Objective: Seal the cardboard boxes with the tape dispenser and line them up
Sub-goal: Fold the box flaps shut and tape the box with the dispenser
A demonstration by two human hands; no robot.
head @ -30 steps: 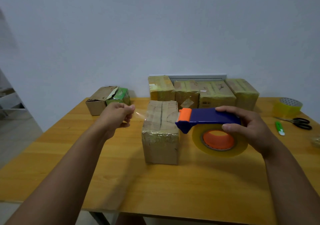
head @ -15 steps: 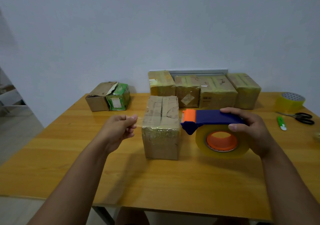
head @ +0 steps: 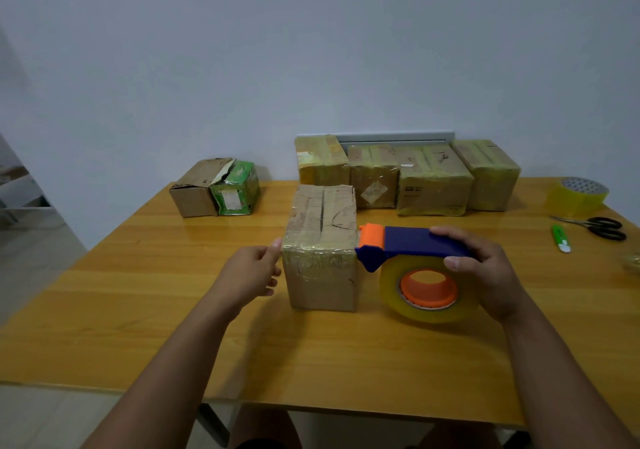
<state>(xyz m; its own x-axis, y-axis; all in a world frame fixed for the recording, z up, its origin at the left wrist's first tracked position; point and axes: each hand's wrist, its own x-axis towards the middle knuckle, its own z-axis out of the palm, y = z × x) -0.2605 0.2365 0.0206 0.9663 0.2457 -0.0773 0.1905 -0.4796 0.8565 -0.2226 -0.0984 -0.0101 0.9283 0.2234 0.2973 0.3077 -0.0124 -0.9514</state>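
On the wooden table (head: 138, 296), far off to the left of both hands and toward the wall, sits an open brown carton (head: 195, 189) with a green box (head: 237, 189) touching its right side. Nearer the person, the left hand (head: 251, 272) reaches in from the lower left; its grip is loosely curled, the fingertips at the upper left edge of the cardboard box (head: 322, 244) in front, with nothing clearly held. Whether a tape end lies between the fingers cannot be told. That box stands between the two hands, its top and front wrapped in clear tape. Behind it, against the wall, a row of four taped boxes (head: 408, 175) stands side by side, touching. Just right of the front box, the tape dispenser (head: 408, 251), blue with an orange head, meets the box's upper right edge. The right hand (head: 485, 272) has its grip closed over the blue handle, fingers on top and thumb on the near side, above the roll of clear tape (head: 429, 293). Further right lie a green utility knife (head: 560, 237), black scissors (head: 602, 227) and a spare yellow tape roll (head: 578, 194).
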